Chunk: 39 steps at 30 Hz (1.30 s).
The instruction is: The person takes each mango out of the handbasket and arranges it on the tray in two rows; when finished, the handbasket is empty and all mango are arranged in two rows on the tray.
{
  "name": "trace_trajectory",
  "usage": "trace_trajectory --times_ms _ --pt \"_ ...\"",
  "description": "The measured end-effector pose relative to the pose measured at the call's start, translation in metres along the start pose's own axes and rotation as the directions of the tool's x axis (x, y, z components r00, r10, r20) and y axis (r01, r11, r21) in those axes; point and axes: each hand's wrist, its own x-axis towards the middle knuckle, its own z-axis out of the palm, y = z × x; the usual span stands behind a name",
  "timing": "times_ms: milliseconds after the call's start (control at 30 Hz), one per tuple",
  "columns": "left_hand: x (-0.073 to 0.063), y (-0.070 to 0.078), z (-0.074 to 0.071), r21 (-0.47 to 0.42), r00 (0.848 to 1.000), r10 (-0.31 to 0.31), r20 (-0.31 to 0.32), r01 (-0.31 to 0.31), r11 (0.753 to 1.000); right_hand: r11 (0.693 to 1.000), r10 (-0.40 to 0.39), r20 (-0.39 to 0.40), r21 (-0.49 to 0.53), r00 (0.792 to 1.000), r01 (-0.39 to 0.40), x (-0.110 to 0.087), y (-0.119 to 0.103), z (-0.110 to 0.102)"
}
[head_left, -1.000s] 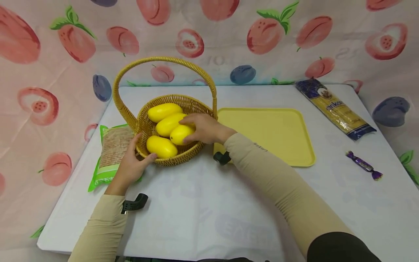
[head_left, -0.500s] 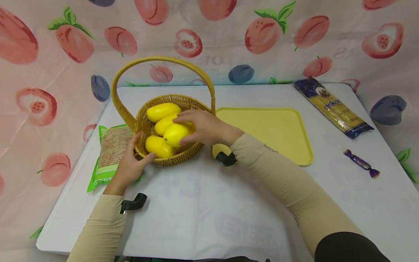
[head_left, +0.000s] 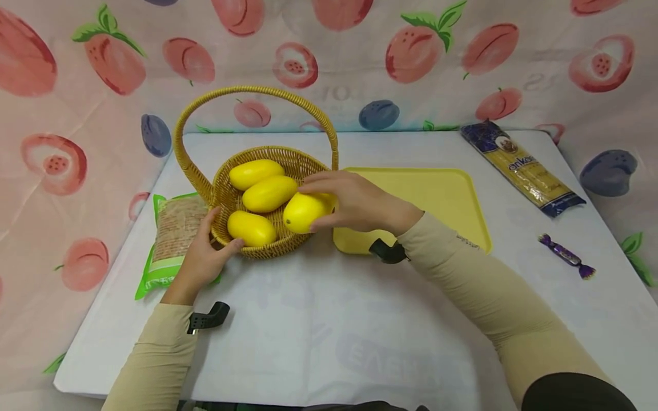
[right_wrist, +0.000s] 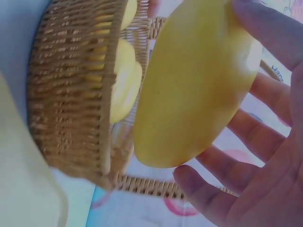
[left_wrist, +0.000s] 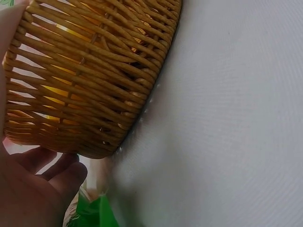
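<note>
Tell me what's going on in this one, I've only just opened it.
A person's right hand holds a yellow fruit up at the side of a wicker basket, the side next to a yellow tray. The left hand grips the basket's rim on the opposite side. Three more yellow fruits show inside the basket.

"What do we have carrying everything?"
"We see a broad table draped in white (head_left: 288, 342)."
"And directly on it?"
"From the left, we find a green-edged clear plastic packet (head_left: 175, 228), a round, golden, tall-handled woven basket (head_left: 277, 249), a flat yellow rectangular tray (head_left: 432, 188), a long blue-and-gold plastic pouch (head_left: 521, 165) and a slim purple twist-wrapped sweet (head_left: 567, 257)."
</note>
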Motion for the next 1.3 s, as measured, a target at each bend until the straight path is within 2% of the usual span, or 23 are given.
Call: trace_trajectory --times_ms 400,667,867,1300 --pt "0.0 0.003 -0.001 -0.005 1.0 0.004 -0.003 -0.004 1.0 0.994 0.1 -0.084 0.056 0.991 -0.096 -0.029 0.025 -0.009" --pt "0.0 0.001 -0.001 -0.006 1.0 0.004 -0.008 -0.005 1.0 0.989 0.145 -0.13 0.048 0.981 -0.14 -0.043 0.047 -0.013" --pt "0.001 -0.003 0.0 -0.018 1.0 0.015 -0.009 -0.016 1.0 0.978 0.207 -0.135 0.025 0.969 -0.206 -0.045 0.064 -0.017" --pt "0.001 -0.003 0.001 -0.049 1.0 0.005 0.005 -0.005 0.999 0.942 0.336 -0.132 0.048 0.932 -0.333 -0.04 0.106 -0.02"
